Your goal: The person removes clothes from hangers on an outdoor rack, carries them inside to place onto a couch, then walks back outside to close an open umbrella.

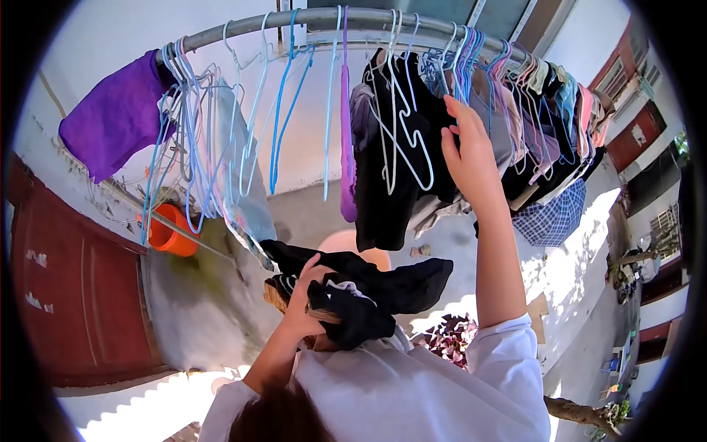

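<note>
Bunched black clothing (398, 283) is gripped in my left hand (305, 298), low in front of my body. My right hand (468, 144) is raised near the hangers on the metal rail (353, 15), its fingers apart beside a cluster of blue and purple hangers (462, 66). I see nothing held in it. Just left of it, black garments (394, 162) hang with white hangers (392, 125) in front of them. Farther left are blue hangers (283, 110) and a long purple item (347, 147).
A purple cloth (118, 118) hangs at the rail's left end. Several garments (567, 110) and a checked umbrella-like item (552, 214) are at the right. Below stand an orange bucket (173, 230) and a pale pink basin (379, 258). A red door (81, 287) is at the left.
</note>
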A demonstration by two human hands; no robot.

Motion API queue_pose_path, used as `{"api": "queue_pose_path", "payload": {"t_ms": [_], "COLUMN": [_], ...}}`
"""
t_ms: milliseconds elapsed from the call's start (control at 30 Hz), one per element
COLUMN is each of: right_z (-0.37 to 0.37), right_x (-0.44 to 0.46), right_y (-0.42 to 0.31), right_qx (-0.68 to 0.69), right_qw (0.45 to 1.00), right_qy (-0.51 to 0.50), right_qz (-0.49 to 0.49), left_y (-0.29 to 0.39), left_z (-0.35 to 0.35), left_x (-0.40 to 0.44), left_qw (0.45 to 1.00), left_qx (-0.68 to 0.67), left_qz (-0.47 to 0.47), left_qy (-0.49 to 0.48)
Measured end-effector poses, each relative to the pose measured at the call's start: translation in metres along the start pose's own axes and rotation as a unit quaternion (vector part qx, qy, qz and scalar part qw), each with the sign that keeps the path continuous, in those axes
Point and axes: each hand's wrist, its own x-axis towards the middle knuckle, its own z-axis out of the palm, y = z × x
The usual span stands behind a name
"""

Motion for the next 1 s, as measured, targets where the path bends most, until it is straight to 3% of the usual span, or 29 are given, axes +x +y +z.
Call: {"api": "queue_pose_path", "payload": {"t_ms": [33, 133, 200, 300, 433, 567, 700, 767, 800, 933, 967, 1000], "right_z": [0.010, 0.039, 0.051, 0.050, 0.042, 0.024, 0.020, 0.018, 0.016, 0.017, 0.018, 0.020], "right_x": [0.006, 0.007, 0.006, 0.001, -0.017, -0.023, -0.040, -0.052, -0.059, -0.084, -0.089, -0.098], "right_y": [0.004, 0.021, 0.027, 0.024, 0.026, 0.019, 0.013, 0.013, 0.012, -0.009, -0.014, -0.013], "right_qx": [-0.050, 0.002, 0.103, 0.315, 0.432, 0.353, 0.244, 0.015, -0.102, -0.210, -0.198, -0.188], "right_qw": [0.998, 0.989, 0.974, 0.881, 0.796, 0.808, 0.874, 0.974, 0.986, 0.972, 0.978, 0.977], "right_qy": [-0.019, -0.139, -0.140, -0.156, -0.249, -0.318, -0.262, -0.178, -0.129, -0.070, -0.048, -0.082], "right_qz": [-0.013, 0.045, 0.147, 0.316, 0.343, 0.349, 0.329, 0.140, 0.039, 0.078, 0.040, 0.050], "left_y": [0.001, 0.001, -0.001, -0.006, -0.012, -0.008, -0.012, -0.014, -0.015, -0.018, -0.018, -0.018], "left_z": [-0.002, -0.008, -0.012, -0.017, -0.022, -0.026, -0.025, -0.025, -0.024, -0.024, -0.023, -0.024], "left_x": [-0.001, -0.005, -0.008, -0.012, -0.014, -0.010, -0.009, -0.009, -0.009, -0.009, -0.009, -0.009], "left_qw": [1.000, 0.999, 0.999, 0.999, 0.999, 0.998, 0.999, 0.999, 0.999, 1.000, 1.000, 1.000], "left_qx": [-0.008, -0.033, -0.039, -0.037, -0.025, -0.042, -0.033, -0.035, -0.028, -0.008, -0.004, -0.008], "left_qz": [-0.006, -0.020, -0.020, -0.018, -0.025, -0.047, -0.035, -0.031, -0.023, -0.012, -0.014, -0.018], "left_qy": [0.006, 0.018, 0.016, 0.016, 0.011, 0.010, 0.011, 0.008, 0.002, -0.017, -0.020, -0.025]}}
